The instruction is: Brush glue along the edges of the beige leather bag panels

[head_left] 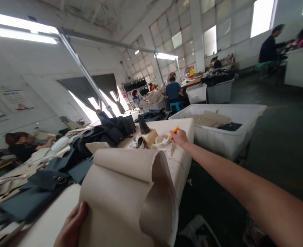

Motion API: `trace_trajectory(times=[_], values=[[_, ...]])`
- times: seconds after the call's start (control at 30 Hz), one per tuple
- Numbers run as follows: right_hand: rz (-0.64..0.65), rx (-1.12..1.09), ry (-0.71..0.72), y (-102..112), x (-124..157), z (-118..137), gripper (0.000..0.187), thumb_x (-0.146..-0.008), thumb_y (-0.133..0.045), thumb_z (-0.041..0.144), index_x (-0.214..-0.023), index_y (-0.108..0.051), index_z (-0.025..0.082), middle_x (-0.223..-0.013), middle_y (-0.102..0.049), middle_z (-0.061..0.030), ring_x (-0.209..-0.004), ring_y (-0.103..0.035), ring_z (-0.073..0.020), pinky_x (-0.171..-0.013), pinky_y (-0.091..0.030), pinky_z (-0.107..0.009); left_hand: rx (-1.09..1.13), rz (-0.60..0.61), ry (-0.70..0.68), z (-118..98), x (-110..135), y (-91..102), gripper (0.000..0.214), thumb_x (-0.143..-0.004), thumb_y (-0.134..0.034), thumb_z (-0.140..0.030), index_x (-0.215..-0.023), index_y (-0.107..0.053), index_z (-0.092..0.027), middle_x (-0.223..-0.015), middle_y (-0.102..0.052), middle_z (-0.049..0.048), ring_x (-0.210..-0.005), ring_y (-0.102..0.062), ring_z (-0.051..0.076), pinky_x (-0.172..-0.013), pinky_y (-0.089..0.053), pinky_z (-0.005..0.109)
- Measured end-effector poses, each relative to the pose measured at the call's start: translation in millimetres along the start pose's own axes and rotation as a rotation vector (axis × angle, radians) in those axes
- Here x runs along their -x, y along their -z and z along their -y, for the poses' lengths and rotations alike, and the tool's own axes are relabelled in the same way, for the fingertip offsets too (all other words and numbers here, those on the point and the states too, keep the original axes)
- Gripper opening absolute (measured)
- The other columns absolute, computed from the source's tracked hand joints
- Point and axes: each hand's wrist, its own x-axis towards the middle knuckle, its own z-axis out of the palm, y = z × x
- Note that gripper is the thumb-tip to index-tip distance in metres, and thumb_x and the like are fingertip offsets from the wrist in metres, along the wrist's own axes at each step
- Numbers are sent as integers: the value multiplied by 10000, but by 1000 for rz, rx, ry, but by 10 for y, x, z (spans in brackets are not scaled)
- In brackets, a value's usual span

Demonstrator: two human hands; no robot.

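Left hand [73, 222] closed on a curled beige sheet [115, 195] at the table [185, 128], a yellow stick [176, 129] is pinched by the right hand [179, 138], and white paste [165, 140] (if scooped too thickly) could be dripped on the sheet.

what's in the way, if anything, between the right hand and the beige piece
Nothing visible: between the right hand, holding a yellow tool, and the beige piece, only white table surface shows.
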Motion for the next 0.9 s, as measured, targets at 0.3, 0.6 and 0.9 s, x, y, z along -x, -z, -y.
trace_trajectory(times=[0.3,0.6,0.9], values=[[-156,-452,-134,768,847,66,255,-810,-536,342,-679,-525,124,-530,-516,-5,-391,-408,-66,-365,-344,-170,23,45,-156,10,-11,-99,530,-363,-839,-364,-819,-629,-193,-604,-639,0,-768,-627,321,-595,-563,290],[10,-824,-526,1273,2256,69,369,-578,-766,440,-667,-594,126,-460,-465,-11,-362,-354,-63,-299,-289,-149,-19,-25,-170,22,-8,-101,490,-374,-828,-353,-802,-635,-214,-583,-618,-42,-541,-609,215,-504,-541,240],[342,-851,-630,812,2644,86,409,-738,-629,508,-729,-514,116,-471,-485,16,-336,-363,-38,-313,-257,-114,-15,-61,-202,6,88,-234,563,-282,-848,-368,-772,-642,-182,-636,-644,-25,-453,-571,170,-519,-544,245]])
